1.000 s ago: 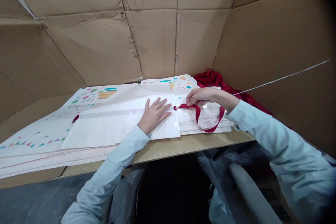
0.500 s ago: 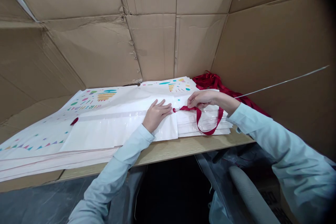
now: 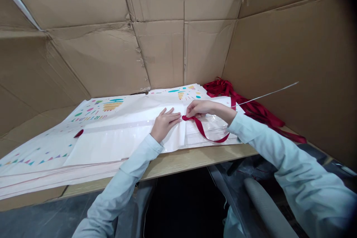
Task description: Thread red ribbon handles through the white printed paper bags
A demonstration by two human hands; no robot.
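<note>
My right hand (image 3: 198,108) pinches the ribbon (image 3: 199,127) at the right end of the bag (image 3: 111,141), near the bench's front edge (image 3: 195,158), apparently threading. My left hand (image 3: 164,124) lies spread; pulling calls for steady pressure.

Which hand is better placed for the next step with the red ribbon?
Probably the right hand: it pinches the red ribbon beside the white sheet's edge, while the left hand rests on the white sheet.

Cardboard walls (image 3: 158,54) block rear and right; red ribbon heap (image 3: 219,87) crowds corner; open room above white sheets (image 3: 111,141).
</note>
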